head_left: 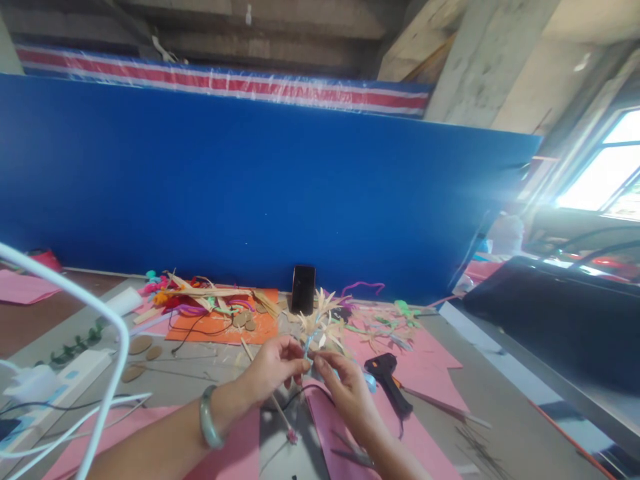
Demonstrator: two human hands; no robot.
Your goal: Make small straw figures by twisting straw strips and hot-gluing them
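Near the middle of the table my left hand (278, 367) and my right hand (343, 380) meet, both pinching a thin light-blue stem (307, 347). Pale straw-coloured flowers (323, 321) stand above the fingertips, close to the stem; how they join it is hard to make out. A green bangle (210, 419) circles my left wrist. Below the hands a thin stick (281, 413) ends in a small pink tip. A black glue gun (390, 383) lies right of my right hand. Scissors (353, 457) lie partly behind my right forearm.
A phone (303, 289) leans upright against the blue partition (270, 193). Orange paper (200, 328) holds husk strips and brown discs (243, 320). Pink paper (435, 350) spreads at right, with thin twigs (483, 450) nearby. A power strip (60, 393) and white cable (117, 327) occupy the left.
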